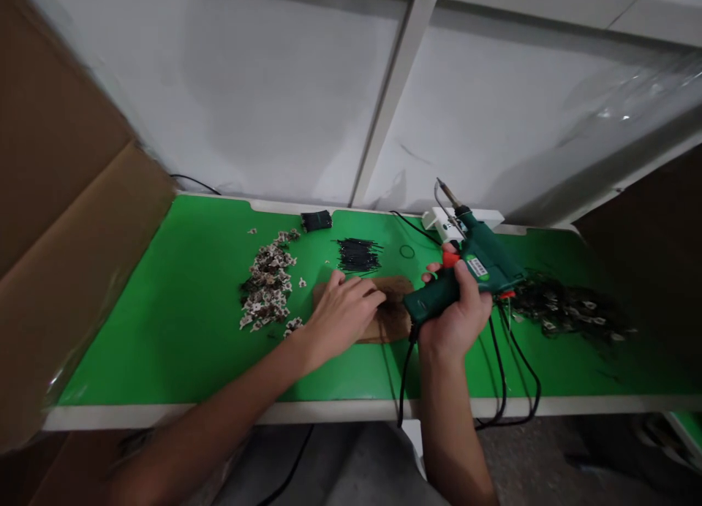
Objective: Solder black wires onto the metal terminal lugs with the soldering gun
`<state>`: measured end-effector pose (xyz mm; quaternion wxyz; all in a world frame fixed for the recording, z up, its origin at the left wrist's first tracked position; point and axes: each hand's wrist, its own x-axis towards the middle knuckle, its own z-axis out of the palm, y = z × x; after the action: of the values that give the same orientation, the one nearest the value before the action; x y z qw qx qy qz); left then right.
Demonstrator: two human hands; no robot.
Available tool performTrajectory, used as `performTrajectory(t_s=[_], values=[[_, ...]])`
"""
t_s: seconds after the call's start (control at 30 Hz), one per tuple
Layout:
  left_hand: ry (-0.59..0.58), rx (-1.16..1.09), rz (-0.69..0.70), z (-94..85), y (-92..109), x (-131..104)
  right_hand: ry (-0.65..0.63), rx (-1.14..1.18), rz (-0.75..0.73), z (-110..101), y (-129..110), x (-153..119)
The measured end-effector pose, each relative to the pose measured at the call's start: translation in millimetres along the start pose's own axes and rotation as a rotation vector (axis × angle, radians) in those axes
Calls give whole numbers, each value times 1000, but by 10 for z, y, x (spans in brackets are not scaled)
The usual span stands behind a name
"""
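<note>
The green counter (180, 330) carries the work. The right hand (458, 319) is wrapped around the grip of a green glue gun (472, 268), nozzle tilted up and away. Just left of it, the left hand (343, 312) rests flat, fingers spread, on a brown board (392, 323). This looks like a pause between glue spots; bringing the nozzle down calls for a steady aim. Beyond the left hand lie black sticks (357, 255), farther left small pale pieces (268, 287). What lies under the palm is hidden; the dark heap (570, 305) right of the gun is hard to make out.

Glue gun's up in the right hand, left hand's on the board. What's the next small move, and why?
Probably tip the glue gun down toward the board: its nozzle points up and away, held in the right hand, while the left hand lies flat on the board, seemingly steadying it.
</note>
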<state>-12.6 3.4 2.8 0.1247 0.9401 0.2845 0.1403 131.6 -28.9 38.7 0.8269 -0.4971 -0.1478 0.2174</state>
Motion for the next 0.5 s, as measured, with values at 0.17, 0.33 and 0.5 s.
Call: performTrajectory(t_s=[0.17, 0.33, 0.5], values=[[-32, -3, 21, -11, 17, -12, 3, -6, 27, -16, 32, 20], [-44, 13, 21, 14, 23, -5, -10, -15, 53, -16, 17, -5], [-29, -3, 24, 39, 32, -4, -7, -12, 66, -1, -8, -2]])
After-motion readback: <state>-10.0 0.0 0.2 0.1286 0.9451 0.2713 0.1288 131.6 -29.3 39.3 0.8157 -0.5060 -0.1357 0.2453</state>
